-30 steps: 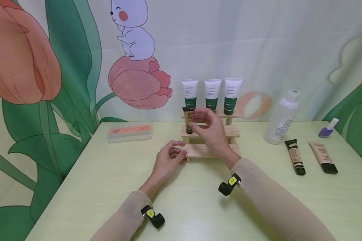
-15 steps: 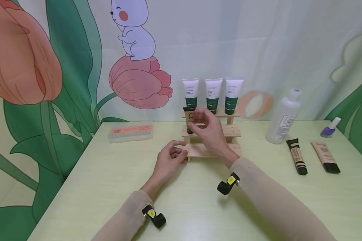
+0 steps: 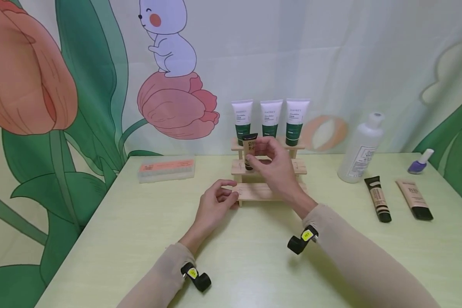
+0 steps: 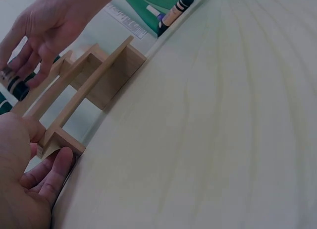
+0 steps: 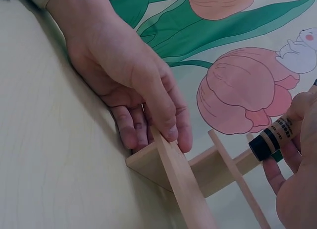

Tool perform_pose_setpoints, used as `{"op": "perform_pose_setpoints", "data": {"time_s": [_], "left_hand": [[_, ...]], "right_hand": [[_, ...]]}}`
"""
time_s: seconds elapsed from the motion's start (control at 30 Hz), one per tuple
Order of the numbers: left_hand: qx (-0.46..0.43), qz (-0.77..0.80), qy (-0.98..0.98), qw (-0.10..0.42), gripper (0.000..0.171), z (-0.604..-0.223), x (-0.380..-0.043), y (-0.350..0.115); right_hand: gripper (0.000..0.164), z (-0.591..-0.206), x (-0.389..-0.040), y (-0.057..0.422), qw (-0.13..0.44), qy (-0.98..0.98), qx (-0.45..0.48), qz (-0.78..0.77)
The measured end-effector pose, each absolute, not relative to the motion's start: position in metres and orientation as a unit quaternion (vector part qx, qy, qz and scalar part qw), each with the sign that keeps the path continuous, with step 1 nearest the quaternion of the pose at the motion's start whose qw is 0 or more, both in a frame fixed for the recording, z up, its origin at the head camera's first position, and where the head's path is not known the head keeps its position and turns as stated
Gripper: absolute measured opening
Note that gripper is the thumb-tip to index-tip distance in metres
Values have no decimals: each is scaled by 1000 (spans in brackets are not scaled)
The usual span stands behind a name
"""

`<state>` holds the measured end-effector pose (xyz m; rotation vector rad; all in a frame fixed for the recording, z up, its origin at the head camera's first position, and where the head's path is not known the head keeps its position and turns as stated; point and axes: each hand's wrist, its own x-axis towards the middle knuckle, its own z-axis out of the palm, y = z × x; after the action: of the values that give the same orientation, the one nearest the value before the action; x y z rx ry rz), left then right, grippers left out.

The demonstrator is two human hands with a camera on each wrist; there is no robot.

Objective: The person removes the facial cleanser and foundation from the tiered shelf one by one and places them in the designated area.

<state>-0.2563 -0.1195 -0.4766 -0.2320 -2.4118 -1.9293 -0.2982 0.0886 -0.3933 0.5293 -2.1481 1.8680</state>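
My right hand (image 3: 275, 164) pinches a small beige cosmetic tube (image 3: 249, 147) with a black end and black cap. It stands upright, cap down, over the left part of the middle shelf of a stepped wooden rack (image 3: 256, 192). In the right wrist view the tube's black cap (image 5: 261, 147) points down and left, close over the shelf. My left hand (image 3: 215, 205) grips the left end of the lowest step, with thumb on top and fingers beneath. Three white-and-green tubes (image 3: 270, 113) stand in a row on the top shelf; my right hand partly covers the middle one's base.
Right of the rack stand a white bottle (image 3: 359, 149) and a purple nail polish bottle (image 3: 416, 166). Before them lie a black-and-beige tube (image 3: 377, 199) and a pink tube with a black cap (image 3: 413, 199). A flat clear case (image 3: 166, 169) lies at left. A printed curtain hangs behind.
My right hand has shifted slightly to the right along the middle shelf with the beige tube, which has turned a little. My left hand has stayed on the rack.
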Motion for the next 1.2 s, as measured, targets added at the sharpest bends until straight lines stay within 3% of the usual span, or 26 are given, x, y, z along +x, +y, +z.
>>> {"op": "perform_pose_setpoints", "data": {"time_s": [0.8,1.2], "left_hand": [[-72,-623,-779,25,29,-477,-256,-118],[-73,-621,-780,26,28,-478,-257,-117]], "right_hand": [[37,-346,-270,194,277,-709,170,626],[36,-360,-265,232,294,-745,124,586]]}}
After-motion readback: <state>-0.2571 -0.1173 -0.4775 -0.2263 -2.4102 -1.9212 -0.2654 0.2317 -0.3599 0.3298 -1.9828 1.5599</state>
